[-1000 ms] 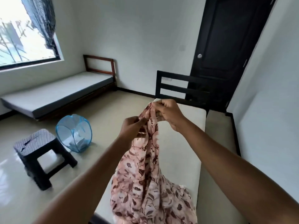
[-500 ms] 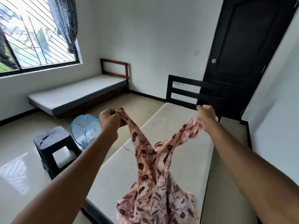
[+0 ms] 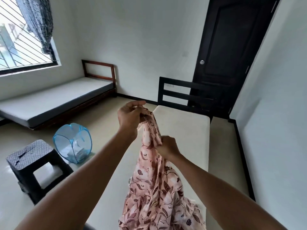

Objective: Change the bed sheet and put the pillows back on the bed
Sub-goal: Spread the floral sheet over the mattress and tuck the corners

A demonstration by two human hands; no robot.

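Observation:
A pink bed sheet (image 3: 154, 193) with dark brown flowers hangs bunched over the bare cream mattress (image 3: 187, 135) of the near bed. My left hand (image 3: 130, 116) holds the sheet's top edge up high, fingers curled round it. Lower down and to the right, my right hand (image 3: 167, 147) grips the same hanging strip. The sheet's lower folds pile on the mattress near me. The bed has a black slatted headboard (image 3: 176, 92) at its far end. No pillows are in view.
A second bed (image 3: 54, 98) with a grey mattress stands along the left wall under the window. On the floor at left sit a blue mesh basket (image 3: 72, 141) and a dark plastic stool (image 3: 35, 166). A shut black door (image 3: 232, 52) is behind the headboard; a white wall runs along the right.
My hands were spread wide apart with the sheet stretched between them; now they are close together, the left raised at the top edge and the right lower down the hanging cloth.

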